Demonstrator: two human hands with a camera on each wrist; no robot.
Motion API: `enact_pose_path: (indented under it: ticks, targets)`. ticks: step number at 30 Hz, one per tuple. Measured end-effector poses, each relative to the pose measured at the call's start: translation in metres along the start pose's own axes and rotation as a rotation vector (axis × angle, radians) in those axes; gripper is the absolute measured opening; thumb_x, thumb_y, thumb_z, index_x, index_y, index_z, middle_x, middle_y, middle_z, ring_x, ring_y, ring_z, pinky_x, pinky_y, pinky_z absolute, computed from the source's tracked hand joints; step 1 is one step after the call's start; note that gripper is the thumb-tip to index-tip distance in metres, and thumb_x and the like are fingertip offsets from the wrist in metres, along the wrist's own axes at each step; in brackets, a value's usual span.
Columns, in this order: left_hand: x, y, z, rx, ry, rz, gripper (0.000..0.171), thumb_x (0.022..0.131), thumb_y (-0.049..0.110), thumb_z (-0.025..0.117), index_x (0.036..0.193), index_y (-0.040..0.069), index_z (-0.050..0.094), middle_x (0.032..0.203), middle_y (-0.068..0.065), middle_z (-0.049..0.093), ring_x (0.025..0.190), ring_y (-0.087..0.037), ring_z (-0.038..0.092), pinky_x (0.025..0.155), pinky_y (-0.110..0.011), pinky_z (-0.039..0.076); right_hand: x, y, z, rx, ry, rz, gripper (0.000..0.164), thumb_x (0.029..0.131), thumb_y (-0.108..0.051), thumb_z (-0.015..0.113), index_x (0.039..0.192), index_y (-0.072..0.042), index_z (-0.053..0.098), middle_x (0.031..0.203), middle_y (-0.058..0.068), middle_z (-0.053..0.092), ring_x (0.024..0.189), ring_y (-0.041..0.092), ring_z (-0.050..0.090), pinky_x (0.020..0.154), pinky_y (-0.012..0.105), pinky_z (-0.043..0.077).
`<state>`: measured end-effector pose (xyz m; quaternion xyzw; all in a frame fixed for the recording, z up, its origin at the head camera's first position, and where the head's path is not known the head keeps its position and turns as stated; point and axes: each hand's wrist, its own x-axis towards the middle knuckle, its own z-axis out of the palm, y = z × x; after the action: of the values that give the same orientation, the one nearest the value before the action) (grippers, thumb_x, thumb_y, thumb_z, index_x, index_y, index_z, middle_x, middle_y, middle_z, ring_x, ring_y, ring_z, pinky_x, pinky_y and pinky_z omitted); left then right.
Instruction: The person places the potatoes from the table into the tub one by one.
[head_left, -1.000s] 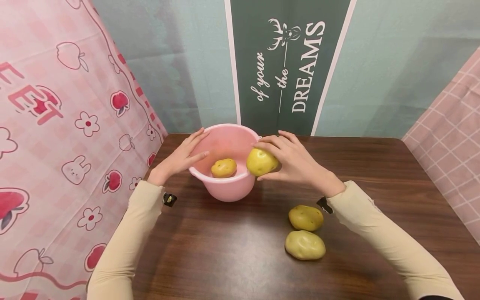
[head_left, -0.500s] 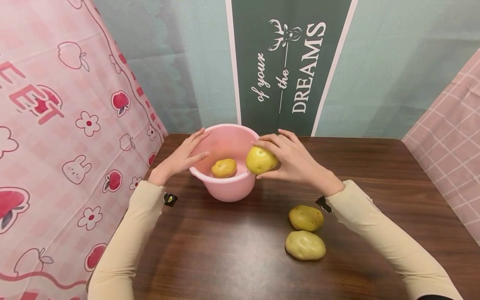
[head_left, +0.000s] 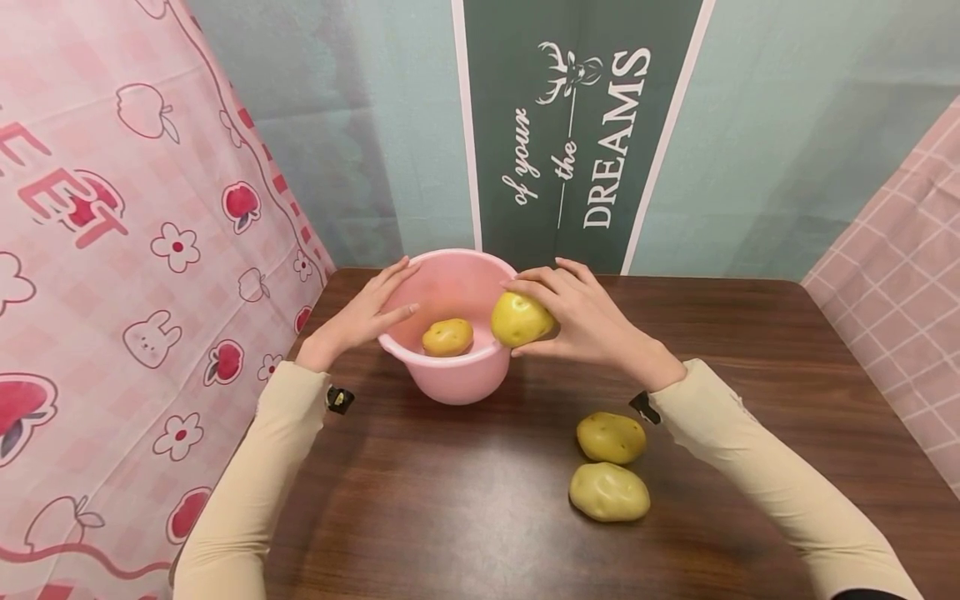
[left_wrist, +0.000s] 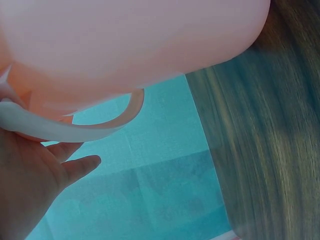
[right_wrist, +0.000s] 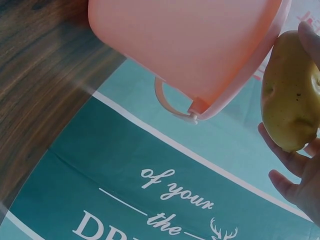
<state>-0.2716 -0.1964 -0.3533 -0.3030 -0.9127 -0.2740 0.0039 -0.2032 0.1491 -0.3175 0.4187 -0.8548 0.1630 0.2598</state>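
Note:
A pink bucket (head_left: pixel 457 379) stands upright on the table, with one potato (head_left: pixel 447 337) lying inside. My left hand (head_left: pixel 363 312) rests at the bucket's left rim, its thumb reaching over the opening and its fingers extended along the rim. In the left wrist view, fingers stretch out below the bucket's pale handle (left_wrist: pixel 75 132). My right hand (head_left: pixel 581 317) grips a second yellow potato (head_left: pixel 520 319) between thumb and fingers, right at the bucket's right rim. The right wrist view shows this held potato (right_wrist: pixel 290 95) beside the rim.
Two more potatoes, one darker (head_left: pixel 611 437) and one paler (head_left: pixel 609 492), lie close together on the dark wooden table (head_left: pixel 465 517), in front of the right hand. A blue-green backdrop (head_left: pixel 337 150) rises behind the table, and a pink printed cloth (head_left: pixel 150 275) hangs on the left.
My right hand and its potato have shifted very slightly left along the bucket's rim. The left hand, the bucket and the other potatoes have stayed in place.

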Motion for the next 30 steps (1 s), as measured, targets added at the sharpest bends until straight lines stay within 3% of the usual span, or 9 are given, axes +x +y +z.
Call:
enact_pose_path:
  ticks: [12,30]
  targets:
    - [-0.0009,-0.0012,0.0006,-0.001,-0.006,-0.003,0.066,0.09,0.048,0.051,0.147,0.032,0.022,0.156,0.007,0.009,0.141,-0.027,0.012,0.108,-0.057,0.017,0.004,-0.0013,0.0014,-0.005,0.0,0.007,0.08,0.059,-0.054,0.081,0.127,-0.02,0.054,0.118,-0.001,0.055,0.108,0.015,0.051,0.107,0.046,0.022]
    - [0.0003,-0.0001,0.0003,0.0,-0.006,-0.01,0.065,0.091,0.048,0.051,0.147,0.032,0.022,0.156,0.003,0.01,0.141,-0.029,0.012,0.108,-0.058,0.017,0.0099,0.0022,0.0056,-0.01,-0.011,0.017,0.076,0.066,-0.056,0.075,0.129,-0.02,0.052,0.118,-0.001,0.055,0.108,0.015,0.05,0.107,0.046,0.022]
